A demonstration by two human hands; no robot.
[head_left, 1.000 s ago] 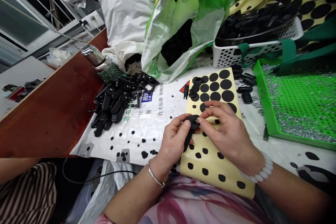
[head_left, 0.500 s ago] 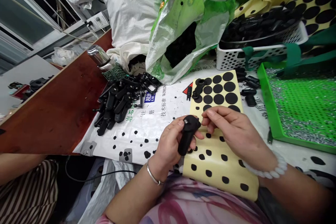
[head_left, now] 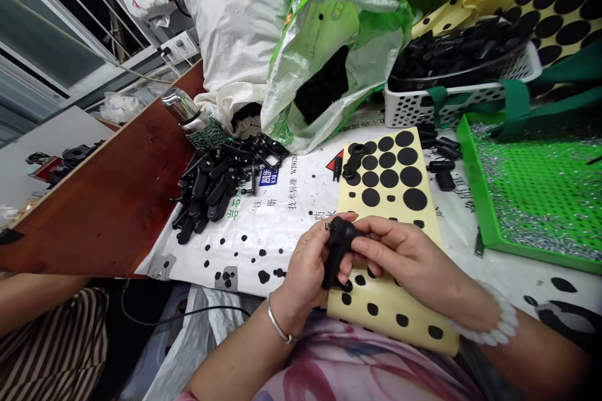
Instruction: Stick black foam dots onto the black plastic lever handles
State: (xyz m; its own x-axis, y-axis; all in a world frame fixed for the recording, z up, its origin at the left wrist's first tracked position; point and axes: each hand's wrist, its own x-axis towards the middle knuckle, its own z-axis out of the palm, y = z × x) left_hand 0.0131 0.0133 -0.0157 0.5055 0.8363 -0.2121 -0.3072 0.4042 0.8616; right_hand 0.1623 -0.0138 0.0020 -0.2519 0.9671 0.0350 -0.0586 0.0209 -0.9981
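My left hand [head_left: 308, 257] is closed around a black plastic handle [head_left: 335, 260], a rounded head with a straight arm pointing down. A small metal bit sticks out at the head's left. Against the head's right side press the fingertips of my right hand [head_left: 399, 250]; anything small between them is hidden. Beneath both hands lies a yellow backing sheet [head_left: 383, 304] with round black stickers. On its upper part rests another black handle [head_left: 354, 161], beside a small black forked piece [head_left: 337, 168].
Left of my hands is a pile of black handles [head_left: 211, 185] near a metal flask [head_left: 181, 106]. Behind stand a green-white sack [head_left: 282, 88] and a white basket [head_left: 414, 106] of black parts. At right is a green tray [head_left: 489, 235] of small metal pins. Someone's striped clothing [head_left: 56, 344] shows at left.
My right hand has come left and down, and its fingers now touch the handle. The handle in my left hand sits slightly lower and is turned a little.
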